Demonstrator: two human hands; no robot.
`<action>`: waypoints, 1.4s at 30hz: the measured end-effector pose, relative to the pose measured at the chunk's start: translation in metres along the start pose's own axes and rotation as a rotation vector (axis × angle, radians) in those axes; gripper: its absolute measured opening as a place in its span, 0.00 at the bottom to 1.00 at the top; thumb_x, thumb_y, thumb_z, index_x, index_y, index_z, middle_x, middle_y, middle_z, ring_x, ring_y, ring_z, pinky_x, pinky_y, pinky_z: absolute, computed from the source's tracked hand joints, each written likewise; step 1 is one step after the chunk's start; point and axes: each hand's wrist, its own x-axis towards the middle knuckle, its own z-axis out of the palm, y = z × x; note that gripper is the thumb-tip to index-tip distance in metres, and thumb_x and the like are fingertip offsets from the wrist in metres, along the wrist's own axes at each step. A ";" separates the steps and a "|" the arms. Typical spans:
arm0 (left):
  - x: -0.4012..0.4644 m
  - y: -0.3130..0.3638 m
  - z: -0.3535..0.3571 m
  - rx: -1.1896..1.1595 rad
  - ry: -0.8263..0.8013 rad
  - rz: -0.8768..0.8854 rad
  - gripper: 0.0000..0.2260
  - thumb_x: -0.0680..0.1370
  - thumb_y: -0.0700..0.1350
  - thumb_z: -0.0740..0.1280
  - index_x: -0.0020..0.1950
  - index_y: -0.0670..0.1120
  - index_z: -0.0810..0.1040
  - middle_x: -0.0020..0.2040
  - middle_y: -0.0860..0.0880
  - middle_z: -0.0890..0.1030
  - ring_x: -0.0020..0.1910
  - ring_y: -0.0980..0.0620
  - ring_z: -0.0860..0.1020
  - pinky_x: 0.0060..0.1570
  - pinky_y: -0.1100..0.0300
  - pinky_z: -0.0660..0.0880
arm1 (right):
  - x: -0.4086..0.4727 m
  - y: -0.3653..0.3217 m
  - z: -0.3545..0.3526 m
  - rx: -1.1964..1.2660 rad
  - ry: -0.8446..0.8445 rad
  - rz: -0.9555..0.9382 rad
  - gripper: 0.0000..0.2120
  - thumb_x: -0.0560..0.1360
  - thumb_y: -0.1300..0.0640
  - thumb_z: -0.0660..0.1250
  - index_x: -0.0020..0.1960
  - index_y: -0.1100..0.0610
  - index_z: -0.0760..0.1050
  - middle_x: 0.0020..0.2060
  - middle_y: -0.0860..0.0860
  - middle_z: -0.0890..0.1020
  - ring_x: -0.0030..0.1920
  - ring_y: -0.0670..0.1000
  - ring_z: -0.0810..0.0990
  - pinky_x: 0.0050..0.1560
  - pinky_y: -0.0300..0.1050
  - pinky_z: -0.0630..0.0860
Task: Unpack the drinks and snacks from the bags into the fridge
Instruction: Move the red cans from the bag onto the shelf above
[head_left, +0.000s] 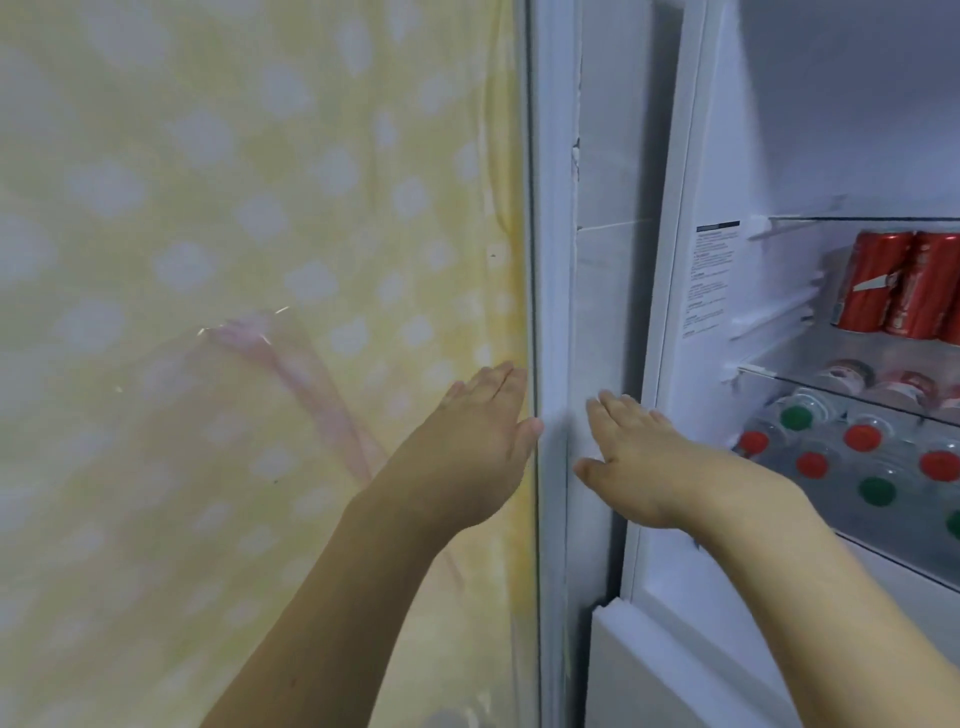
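Observation:
The fridge door stands open at the centre, its outer face draped in a yellow dotted cloth. My left hand lies flat on the cloth at the door's edge, thumb on the white rim. My right hand rests flat on the door's inner side, fingers together, holding nothing. Inside the fridge on the right, red cans stand on a glass shelf. Below them are more cans lying down and bottles with red and green caps. No bags are in view.
A printed label is stuck on the fridge's inner left wall. A white drawer front sits at the bottom of the compartment. The top of the fridge interior above the cans holds nothing visible.

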 end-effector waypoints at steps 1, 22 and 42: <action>-0.007 -0.002 -0.003 0.004 0.005 -0.012 0.26 0.85 0.53 0.48 0.80 0.46 0.45 0.81 0.49 0.47 0.79 0.55 0.44 0.75 0.60 0.39 | -0.001 -0.007 0.000 -0.003 -0.003 -0.018 0.32 0.84 0.47 0.47 0.78 0.58 0.34 0.77 0.53 0.35 0.77 0.52 0.35 0.75 0.47 0.36; -0.198 -0.078 -0.068 0.215 0.120 -0.604 0.27 0.84 0.54 0.47 0.80 0.46 0.43 0.81 0.50 0.43 0.79 0.54 0.43 0.75 0.59 0.39 | -0.034 -0.202 0.016 -0.052 0.006 -0.637 0.32 0.84 0.46 0.48 0.78 0.57 0.35 0.77 0.51 0.35 0.77 0.49 0.35 0.75 0.47 0.37; -0.437 -0.075 -0.130 0.392 0.241 -1.234 0.27 0.84 0.53 0.49 0.80 0.44 0.47 0.81 0.48 0.48 0.79 0.53 0.46 0.75 0.58 0.43 | -0.147 -0.406 0.063 -0.035 -0.108 -1.275 0.32 0.83 0.47 0.49 0.79 0.57 0.37 0.78 0.52 0.37 0.78 0.50 0.37 0.76 0.47 0.38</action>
